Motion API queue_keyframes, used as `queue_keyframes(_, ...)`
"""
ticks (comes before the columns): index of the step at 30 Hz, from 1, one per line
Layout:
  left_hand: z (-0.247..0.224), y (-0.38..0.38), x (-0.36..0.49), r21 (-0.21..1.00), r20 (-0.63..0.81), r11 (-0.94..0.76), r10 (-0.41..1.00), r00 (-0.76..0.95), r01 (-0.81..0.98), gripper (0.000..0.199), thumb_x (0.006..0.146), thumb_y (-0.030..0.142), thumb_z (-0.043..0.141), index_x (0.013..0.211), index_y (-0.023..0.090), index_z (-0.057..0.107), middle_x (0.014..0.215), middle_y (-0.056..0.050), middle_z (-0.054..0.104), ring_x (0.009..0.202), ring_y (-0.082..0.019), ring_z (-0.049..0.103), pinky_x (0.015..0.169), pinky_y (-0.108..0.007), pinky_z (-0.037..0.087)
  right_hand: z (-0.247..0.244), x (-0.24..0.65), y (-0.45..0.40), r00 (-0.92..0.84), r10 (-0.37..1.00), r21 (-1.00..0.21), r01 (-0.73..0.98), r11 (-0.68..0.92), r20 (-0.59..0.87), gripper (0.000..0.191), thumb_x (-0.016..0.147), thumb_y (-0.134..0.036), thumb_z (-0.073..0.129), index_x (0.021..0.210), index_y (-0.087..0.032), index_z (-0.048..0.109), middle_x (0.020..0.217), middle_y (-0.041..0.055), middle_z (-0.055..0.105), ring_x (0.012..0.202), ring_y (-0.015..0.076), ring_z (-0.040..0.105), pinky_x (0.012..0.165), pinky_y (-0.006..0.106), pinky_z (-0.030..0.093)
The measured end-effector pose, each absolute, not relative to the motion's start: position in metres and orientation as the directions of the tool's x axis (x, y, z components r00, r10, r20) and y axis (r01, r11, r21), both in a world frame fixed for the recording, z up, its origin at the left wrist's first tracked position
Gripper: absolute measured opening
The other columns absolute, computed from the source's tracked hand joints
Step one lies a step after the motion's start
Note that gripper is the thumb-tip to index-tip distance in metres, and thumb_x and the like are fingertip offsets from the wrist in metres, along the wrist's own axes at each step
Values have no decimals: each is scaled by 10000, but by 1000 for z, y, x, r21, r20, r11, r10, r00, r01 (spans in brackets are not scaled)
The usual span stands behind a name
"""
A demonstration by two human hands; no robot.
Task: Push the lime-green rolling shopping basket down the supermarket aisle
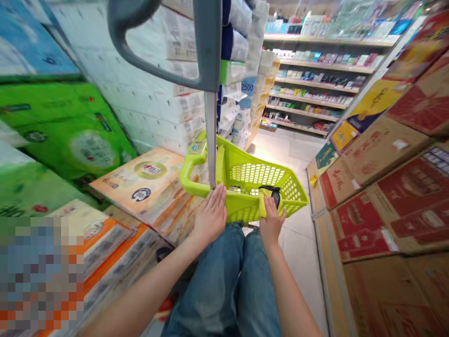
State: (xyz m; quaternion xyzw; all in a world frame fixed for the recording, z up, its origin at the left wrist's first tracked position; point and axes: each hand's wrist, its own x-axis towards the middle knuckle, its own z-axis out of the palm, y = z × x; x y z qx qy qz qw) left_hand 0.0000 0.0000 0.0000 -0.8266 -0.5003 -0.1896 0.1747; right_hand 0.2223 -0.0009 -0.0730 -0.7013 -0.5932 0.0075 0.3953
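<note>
A lime-green plastic shopping basket [254, 175] hangs tilted in front of my legs. My left hand [210, 216] grips its near rim, right beside the lower tip of a grey metal pole [211, 135]. The pole rises to a curved grey handle [168, 65], and its tip appears to touch the basket rim. My right hand [271, 221] holds a flat yellow-green piece [263, 202] at the basket's far side. It may be cloth or a basket handle; I cannot tell. A small glossy black object [273, 194] sits against it.
Stacked packs of tissue or toilet paper [168, 98] and green cartons [66, 131] line the left. Red-printed cardboard cartons [382, 206] line the right. Store shelves [315, 79] stand at the aisle's far end, beyond a pale tiled floor [298, 243]. My jeans-covered legs [224, 281] are below.
</note>
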Motion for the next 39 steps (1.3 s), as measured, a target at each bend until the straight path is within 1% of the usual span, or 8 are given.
queue_keyframes(3,-1,-2,-1,-81,499,-433,762,413,898,590,963,211,338,1503,-22,293,1601,-155,272,1511,-230,203,1241,-393,209,-59,187,2,291,840,-574,818,30,458,777,665,-46,399,1427,-170,489,1493,102,499,1434,249,396,1212,591,72)
queue_keyframes(8,-3,-1,-4,-76,497,-462,751,435,884,621,941,221,378,1511,-8,286,1601,-170,265,1515,-236,186,1232,-406,235,-31,130,-2,37,837,-554,766,328,546,750,695,-48,403,1428,-180,489,1487,64,512,1444,182,383,1239,458,122)
queue_keyframes(11,-3,-1,-4,-82,496,-465,748,441,882,632,936,222,382,1517,-3,276,1602,-167,264,1515,-233,186,1234,-404,229,-26,125,-5,-28,813,-532,743,406,581,729,732,-42,383,1429,-227,486,1485,39,517,1420,155,418,1243,440,87)
queue_keyframes(14,-1,-1,-3,-79,500,-444,757,421,893,619,942,202,356,1523,6,268,1605,-148,266,1516,-220,186,1238,-390,209,-37,148,-6,-43,817,-504,768,396,576,758,723,-36,374,1441,-258,468,1492,32,509,1408,155,438,1240,465,35)
queue_keyframes(24,-2,0,-1,-77,498,-435,763,413,897,626,958,221,358,1533,8,235,1607,-142,254,1515,-224,187,1239,-392,209,-79,229,0,267,815,-593,797,114,515,790,647,-55,382,1404,-235,519,1461,63,542,1416,230,431,1204,574,158)
queue_keyframes(26,-2,0,-2,-82,498,-433,762,413,898,615,959,219,349,1526,1,253,1605,-142,264,1514,-224,193,1238,-394,213,-66,209,3,239,827,-596,791,138,509,786,643,-50,390,1397,-223,528,1447,69,556,1405,227,445,1213,564,155)
queue_keyframes(32,-1,-1,-5,-74,497,-469,748,440,880,609,957,247,383,1508,2,302,1594,-159,296,1509,-238,213,1232,-398,230,-18,133,2,-101,814,-487,757,436,572,761,696,-33,400,1435,-192,484,1483,61,517,1420,160,420,1251,436,90)
queue_keyframes(39,0,-1,-2,-40,532,-457,743,406,889,612,999,282,350,1545,38,217,1579,-148,333,1499,-223,247,1229,-401,242,-54,187,-1,-44,830,-501,779,377,556,748,731,-39,370,1441,-254,473,1505,41,493,1421,166,421,1236,481,85)
